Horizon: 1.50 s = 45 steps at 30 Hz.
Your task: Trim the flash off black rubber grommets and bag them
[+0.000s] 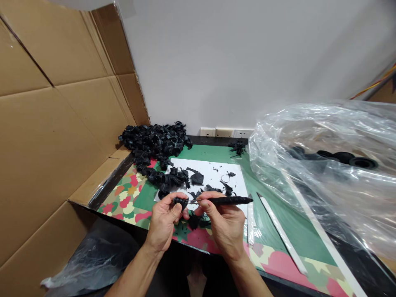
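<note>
My left hand [162, 222] pinches a small black ribbed rubber boot [180, 201] between thumb and fingers. In my right hand [228, 227] is a slim tool with a black handle [235, 200] and a thin metal shaft. The shaft points left and its end meets the boot; whether the tip is inside it cannot be seen. Below and behind the hands, a white sheet [238, 175] carries black rubber scraps [196, 177]. More ribbed black boots [176, 177] lie along its left side.
A large pile of black rubber parts [154, 142] sits at the back left beside a cardboard box [55, 136]. Clear plastic [278, 123] with black round parts [363, 163] covers the right side. A white strip with a dark pointed end [283, 235] lies on the green mat [262, 222].
</note>
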Tool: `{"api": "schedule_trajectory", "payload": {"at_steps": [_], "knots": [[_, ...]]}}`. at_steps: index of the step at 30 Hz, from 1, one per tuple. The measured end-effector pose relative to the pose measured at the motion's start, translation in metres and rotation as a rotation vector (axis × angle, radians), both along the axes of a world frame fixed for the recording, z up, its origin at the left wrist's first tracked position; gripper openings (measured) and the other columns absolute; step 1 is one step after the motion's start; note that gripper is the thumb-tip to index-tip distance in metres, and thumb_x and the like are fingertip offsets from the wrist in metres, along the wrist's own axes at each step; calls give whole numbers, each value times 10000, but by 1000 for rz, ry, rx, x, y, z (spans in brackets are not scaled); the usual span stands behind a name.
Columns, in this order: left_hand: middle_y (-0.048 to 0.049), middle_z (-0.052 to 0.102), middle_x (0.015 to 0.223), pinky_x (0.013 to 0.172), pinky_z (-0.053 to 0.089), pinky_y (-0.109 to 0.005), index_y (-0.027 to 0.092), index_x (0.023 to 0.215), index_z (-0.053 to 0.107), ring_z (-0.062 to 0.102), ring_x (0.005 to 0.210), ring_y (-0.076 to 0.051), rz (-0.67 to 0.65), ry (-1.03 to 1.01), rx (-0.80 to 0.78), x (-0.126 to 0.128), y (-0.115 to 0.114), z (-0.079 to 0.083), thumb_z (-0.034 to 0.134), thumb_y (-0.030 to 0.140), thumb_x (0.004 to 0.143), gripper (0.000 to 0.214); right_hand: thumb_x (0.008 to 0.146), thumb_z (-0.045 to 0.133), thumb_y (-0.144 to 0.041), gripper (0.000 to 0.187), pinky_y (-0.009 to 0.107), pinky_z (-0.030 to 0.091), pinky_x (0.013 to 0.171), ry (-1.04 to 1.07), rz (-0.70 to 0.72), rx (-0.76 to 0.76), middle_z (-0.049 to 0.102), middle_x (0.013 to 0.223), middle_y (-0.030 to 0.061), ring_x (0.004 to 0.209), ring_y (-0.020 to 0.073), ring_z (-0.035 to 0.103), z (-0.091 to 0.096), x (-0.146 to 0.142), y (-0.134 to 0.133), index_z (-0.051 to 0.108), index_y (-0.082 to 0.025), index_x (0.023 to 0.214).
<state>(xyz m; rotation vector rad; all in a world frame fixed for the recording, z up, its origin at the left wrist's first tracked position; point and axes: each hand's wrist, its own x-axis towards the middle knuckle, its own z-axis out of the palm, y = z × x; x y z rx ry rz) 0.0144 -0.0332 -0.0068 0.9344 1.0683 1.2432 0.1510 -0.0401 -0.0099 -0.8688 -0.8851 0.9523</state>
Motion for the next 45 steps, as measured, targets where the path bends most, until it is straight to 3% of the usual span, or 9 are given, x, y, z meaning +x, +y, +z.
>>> {"api": "schedule_trajectory", "payload": {"at_steps": [8, 15, 20, 27, 32, 34, 38, 41, 45], "knots": [[-27, 649, 637, 554, 415, -238, 140, 886, 708, 560, 575, -134, 23, 46, 57, -1, -1, -2, 792, 362, 669, 322, 807, 676, -258, 74, 242, 533, 473, -175, 7, 90, 657, 679, 3, 497, 127, 624, -2, 2, -2, 673, -184, 807], [-26, 645, 590, 469, 334, -185, 145, 901, 707, 544, 542, -110, 14, 36, 9, -1, -2, -4, 780, 398, 681, 343, 822, 665, -226, 41, 250, 534, 498, -185, -16, 153, 656, 723, 8, 517, 124, 627, -4, 0, -1, 657, -187, 833], [-20, 643, 598, 491, 373, -197, 149, 894, 706, 549, 545, -116, 11, 47, 40, -1, -3, -3, 778, 380, 686, 319, 845, 634, -187, 20, 237, 510, 482, -287, -19, 213, 640, 726, -8, 504, 108, 608, -1, 1, -1, 636, -203, 856], [-2, 615, 574, 521, 407, -221, 150, 815, 698, 532, 529, -116, 72, 123, 78, 3, -1, -5, 767, 356, 687, 252, 865, 584, -137, 98, 301, 520, 625, -539, -242, 411, 651, 702, 14, 676, 168, 633, 1, 1, 2, 626, -223, 843], [10, 577, 481, 442, 288, -193, 139, 808, 692, 438, 448, -87, 110, 156, 50, 1, -1, -8, 751, 373, 689, 269, 837, 637, -234, 66, 275, 489, 548, -454, -396, 236, 635, 629, 0, 550, 148, 602, -5, 15, 11, 639, -204, 778], [9, 581, 489, 445, 299, -194, 142, 817, 692, 454, 459, -93, 106, 152, 62, 1, -1, -7, 744, 368, 699, 260, 833, 637, -337, 166, 261, 462, 488, -349, -289, 60, 598, 543, -17, 469, 136, 560, -4, 19, 12, 639, -188, 760], [-8, 633, 634, 510, 409, -213, 161, 807, 701, 527, 529, -109, 128, 171, 156, 3, 1, -4, 742, 325, 706, 197, 793, 631, -491, 347, 227, 374, 397, -211, 150, -248, 490, 425, -48, 384, 104, 444, 2, 16, 7, 617, -159, 690], [-47, 662, 861, 607, 487, -240, 173, 809, 714, 598, 711, -160, 150, 214, 261, 4, 3, -1, 746, 303, 701, 172, 755, 663, -464, 327, 207, 335, 400, -178, 364, -280, 478, 461, -57, 405, 80, 398, 4, 5, 4, 624, -146, 691], [-63, 669, 891, 690, 507, -257, 166, 843, 727, 607, 811, -194, 142, 180, 250, 6, 1, 1, 770, 306, 677, 222, 735, 661, -417, 284, 206, 352, 426, -81, 403, -285, 496, 506, -48, 431, 74, 399, 1, -8, 6, 616, -143, 671]]}}
